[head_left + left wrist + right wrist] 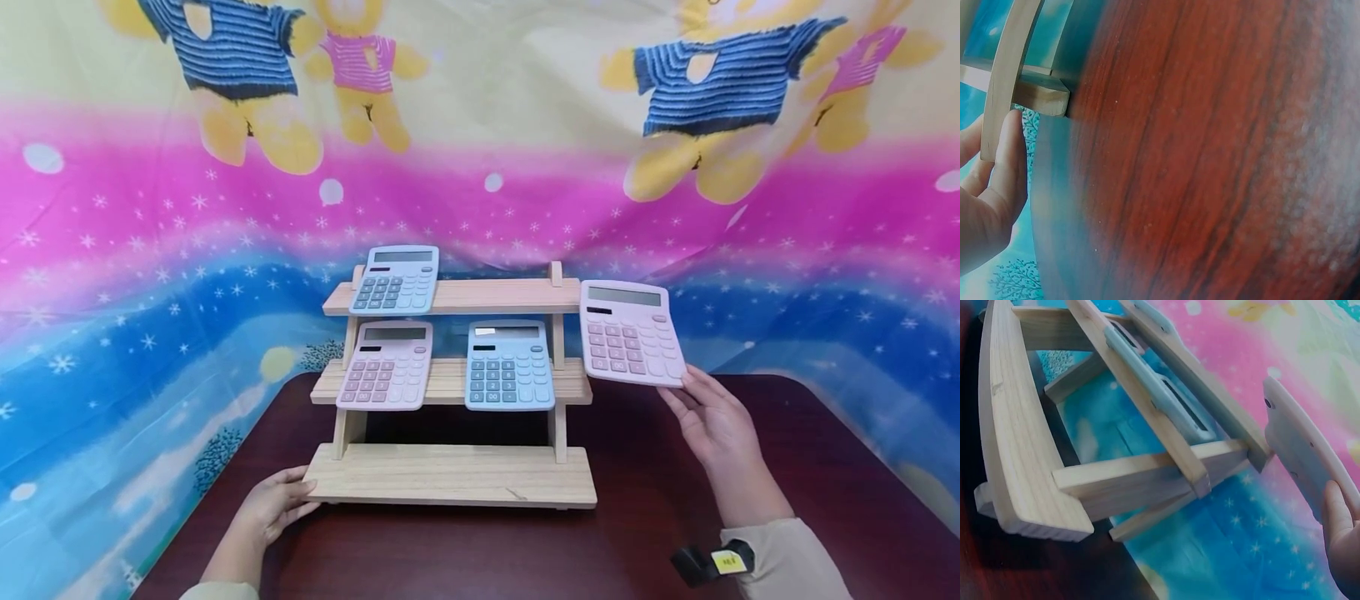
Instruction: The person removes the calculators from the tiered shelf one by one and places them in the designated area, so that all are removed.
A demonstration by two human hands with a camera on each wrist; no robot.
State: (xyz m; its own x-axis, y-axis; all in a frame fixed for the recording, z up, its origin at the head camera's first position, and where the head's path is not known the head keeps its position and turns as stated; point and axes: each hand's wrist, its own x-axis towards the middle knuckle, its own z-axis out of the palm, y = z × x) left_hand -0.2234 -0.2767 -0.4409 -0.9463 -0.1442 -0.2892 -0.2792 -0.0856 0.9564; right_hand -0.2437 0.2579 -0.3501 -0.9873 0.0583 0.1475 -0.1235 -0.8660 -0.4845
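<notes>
My right hand [716,421] pinches a pink calculator [632,333] by its lower right corner, held up beside the right end of the top shelf. The right wrist view shows the back of this calculator [1300,440] apart from the rack. My left hand [273,504] grips the left end of the bottom shelf [450,475] of a three-tier wooden rack, thumb and fingers either side of the board [1000,94]. On the top shelf [495,296] a blue calculator [396,281] leans at the left. The middle shelf carries a pink calculator [386,367] at left and a blue calculator [510,367] at right.
The rack stands on a dark reddish-brown table [420,554]. Behind it hangs a colourful cloth [480,192] printed with bears and snowflakes. A black strap with a yellow label [727,562] is at the right sleeve.
</notes>
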